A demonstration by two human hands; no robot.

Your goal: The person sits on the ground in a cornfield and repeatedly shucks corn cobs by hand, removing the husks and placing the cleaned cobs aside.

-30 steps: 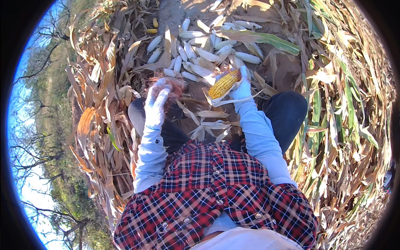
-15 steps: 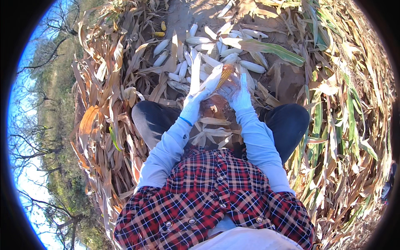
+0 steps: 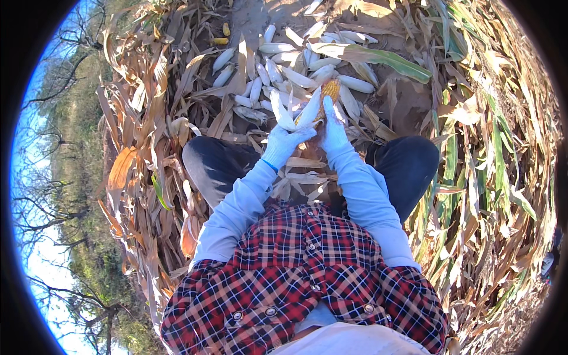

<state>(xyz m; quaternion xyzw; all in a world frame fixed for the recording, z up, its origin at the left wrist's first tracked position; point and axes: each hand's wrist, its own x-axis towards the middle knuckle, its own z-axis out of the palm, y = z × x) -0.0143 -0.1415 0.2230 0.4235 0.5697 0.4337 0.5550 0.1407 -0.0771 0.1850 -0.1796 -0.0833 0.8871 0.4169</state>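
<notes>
Between my two gloved hands is an ear of corn (image 3: 330, 92), its yellow kernels bare at the upper right end and pale husk leaves (image 3: 309, 108) peeled back on its left. My left hand (image 3: 285, 143), in a white glove, is closed round the lower end of the ear and its husk. Along the right side of the ear my right hand (image 3: 335, 131) grips it, thumb pointing up; some of its fingers are hidden. Just beyond both hands lie several pale, husk-covered ears (image 3: 296, 77) in a loose pile on the ground.
Two bare yellow ears (image 3: 220, 41) lie at the far left of the pile. Dry stalks and leaves (image 3: 157, 177) bank up on the left, with more stalks (image 3: 485, 177) on the right. My bent knees (image 3: 408, 171) flank my hands; loose husks (image 3: 302, 177) lie between them.
The husk leaves now stand spread apart on the left of the ear, and more yellow kernels show. My right hand has turned, its thumb now upright along the ear.
</notes>
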